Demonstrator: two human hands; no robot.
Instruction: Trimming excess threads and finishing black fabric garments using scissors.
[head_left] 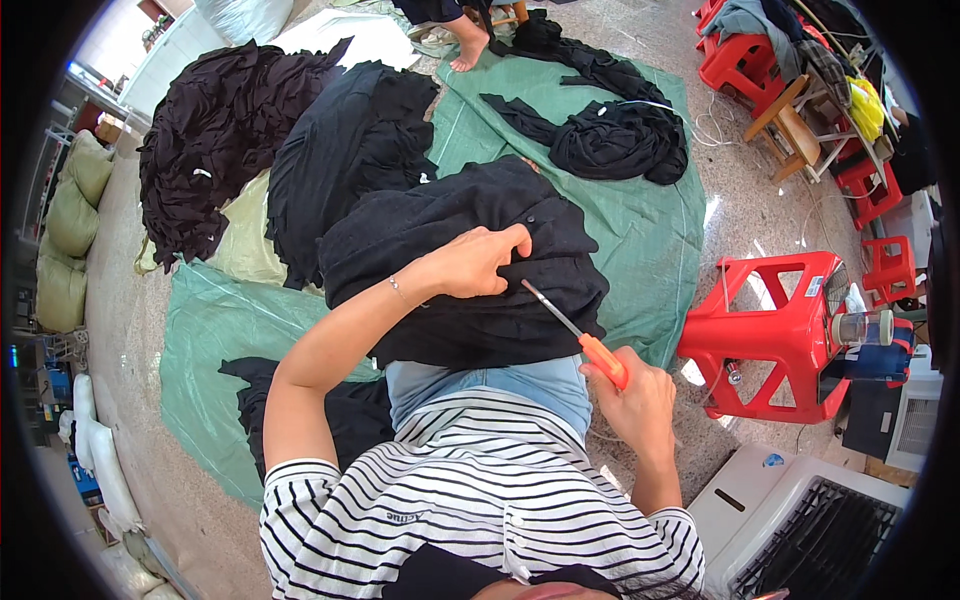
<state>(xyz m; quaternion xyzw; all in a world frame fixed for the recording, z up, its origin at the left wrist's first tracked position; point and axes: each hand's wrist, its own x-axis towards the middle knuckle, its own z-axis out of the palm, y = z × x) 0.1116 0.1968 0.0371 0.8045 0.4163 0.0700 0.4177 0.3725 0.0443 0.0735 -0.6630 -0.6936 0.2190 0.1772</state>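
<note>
Speckled floor, green tarp spread over it, black garment piles. Black garment across lap; left hand closed, pinching its fabric. Right hand fisted on orange-handled snips, tip touching cloth. Keep fabric taut, cut only thread.

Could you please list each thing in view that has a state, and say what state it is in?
left hand: closed, gripping the black garment
black garment: bunched on the lap
right hand: closed round the orange-handled snips
orange-handled snips: held, tip at the garment; blades open or shut unclear
red plastic stool: upright
green tarp: spread flat on the floor
</note>
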